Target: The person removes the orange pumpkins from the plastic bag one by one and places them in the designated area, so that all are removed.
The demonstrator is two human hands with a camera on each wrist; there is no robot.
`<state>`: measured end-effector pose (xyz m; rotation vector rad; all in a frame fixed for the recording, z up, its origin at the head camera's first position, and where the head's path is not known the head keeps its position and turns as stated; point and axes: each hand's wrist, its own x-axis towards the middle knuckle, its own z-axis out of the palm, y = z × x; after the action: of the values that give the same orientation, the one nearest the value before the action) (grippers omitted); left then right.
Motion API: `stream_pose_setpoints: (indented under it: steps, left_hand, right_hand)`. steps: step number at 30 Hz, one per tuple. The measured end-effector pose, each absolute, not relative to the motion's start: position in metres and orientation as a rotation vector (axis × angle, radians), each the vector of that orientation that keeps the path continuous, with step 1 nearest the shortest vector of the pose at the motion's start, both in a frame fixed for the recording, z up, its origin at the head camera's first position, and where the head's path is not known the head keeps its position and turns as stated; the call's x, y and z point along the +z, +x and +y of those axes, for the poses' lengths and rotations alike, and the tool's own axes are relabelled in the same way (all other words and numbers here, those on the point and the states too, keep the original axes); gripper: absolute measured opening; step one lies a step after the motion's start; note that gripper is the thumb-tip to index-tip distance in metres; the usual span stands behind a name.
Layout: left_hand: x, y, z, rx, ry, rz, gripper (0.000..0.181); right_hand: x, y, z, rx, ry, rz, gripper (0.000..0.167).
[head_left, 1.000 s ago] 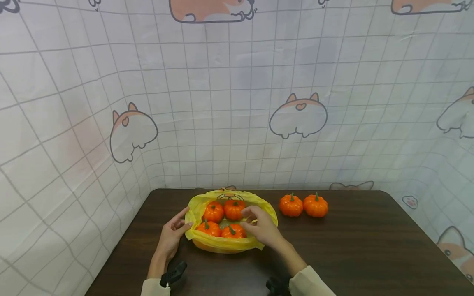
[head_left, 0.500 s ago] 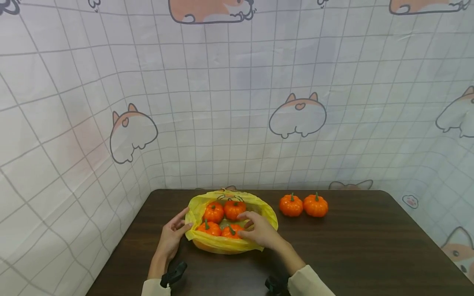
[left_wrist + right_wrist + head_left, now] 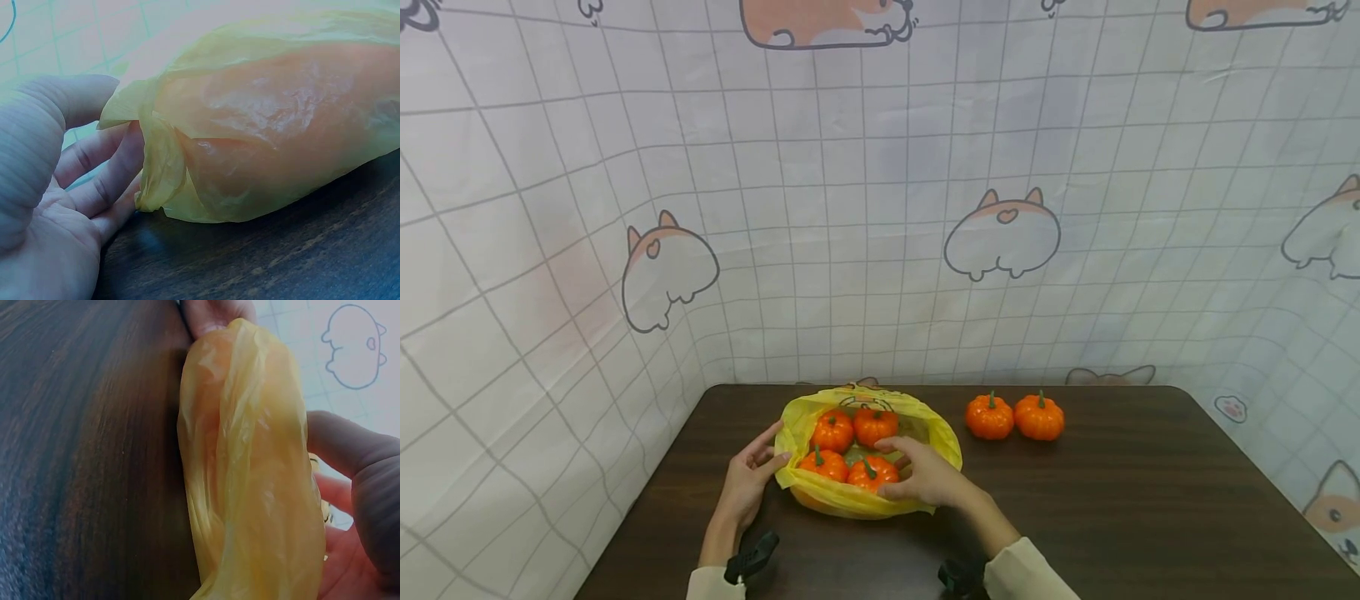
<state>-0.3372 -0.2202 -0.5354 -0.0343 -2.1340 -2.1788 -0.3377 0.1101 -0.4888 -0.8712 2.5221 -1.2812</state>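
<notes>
Pinching the limp yellow bag (image 3: 842,502) at the frame's lower centre with the left hand (image 3: 747,477); curving the right hand (image 3: 927,473) by the front-right pumpkin (image 3: 877,472) inside, without clearly showing a grip; probably handling light, stiff and slippery, best grasping round its sides.

The right hand (image 3: 928,475) is brought from the right rear of the mouth of the yellow bag (image 3: 842,502) toward its front, and its thumb is now set at the bag's front rim. The right side of the rear right pumpkin (image 3: 874,426) in the bag is thereby uncovered. The front rim is shifted slightly outward from the bag's middle, and more of the front right pumpkin (image 3: 871,472) in the bag is exposed than a second ago.
</notes>
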Motion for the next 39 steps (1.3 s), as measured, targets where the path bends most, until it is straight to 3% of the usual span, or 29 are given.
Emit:
stream_pose_setpoints:
  steps: [18,39]
  left_hand:
    - [-0.5364,-0.3366,-0.22,-2.162,-0.028,-2.145,0.06]
    - [-0.5364,-0.3357,-0.2209,-2.146,-0.067,-2.158,0.061]
  right_hand:
    - [-0.4933,-0.3372,0.1106,-1.198,-0.884,2.463,0.078]
    - [-0.4957,-0.3373,0.1086,-1.145,-0.927,2.553,0.078]
